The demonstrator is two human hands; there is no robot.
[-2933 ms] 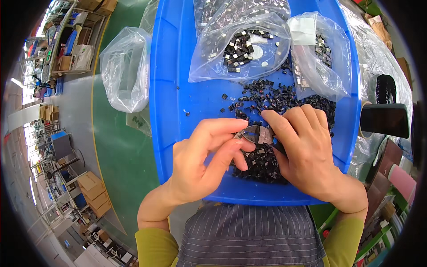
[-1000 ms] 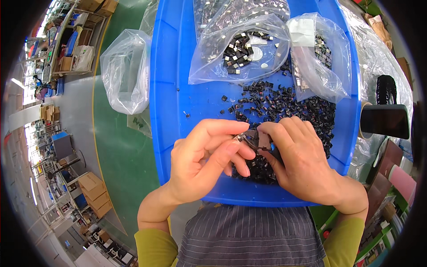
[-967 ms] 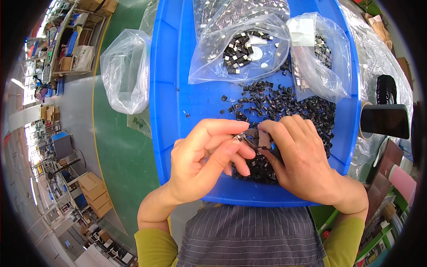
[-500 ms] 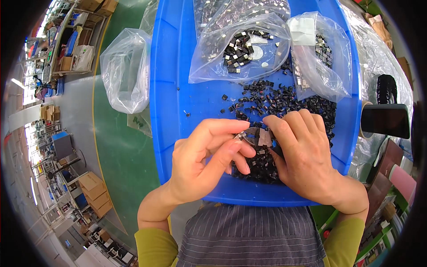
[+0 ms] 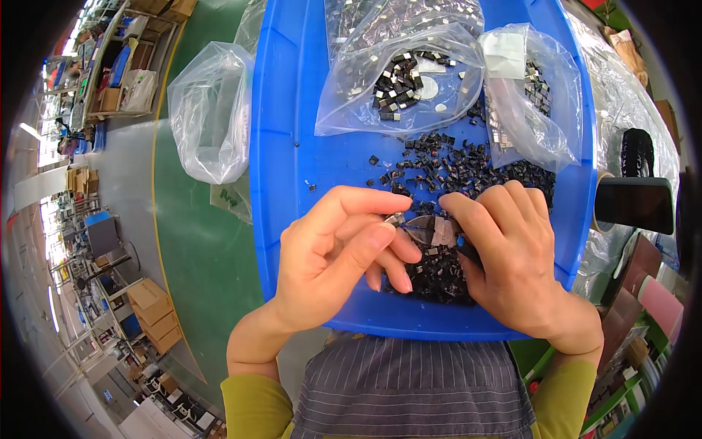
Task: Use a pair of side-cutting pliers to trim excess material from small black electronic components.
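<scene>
My left hand point(image 5: 329, 252) pinches a small metallic and dark part point(image 5: 395, 219) between thumb and index finger; its other fingers curl loosely below. My right hand point(image 5: 512, 256) is wrapped round a pair of cutting pliers point(image 5: 442, 231) with dark and blue grips. The pliers' jaws point left, right beside the small part; whether they touch it I cannot tell. Below both hands is a heap of small black pieces point(image 5: 439, 282) in a blue tray point(image 5: 289, 168). More loose black pieces point(image 5: 431, 157) are scattered beyond the hands.
Toward the tray's far side lie clear bags point(image 5: 340, 110) of small black-and-silver parts, with another such bag point(image 5: 504, 110) to their right. Outside the tray, a clear plastic bag point(image 5: 208, 117) is at left and a black phone-like device point(image 5: 635, 203) at right.
The view has shifted slightly. My left hand with the small part has drawn a little left and up from the pliers' jaws. Both holds are unchanged.
</scene>
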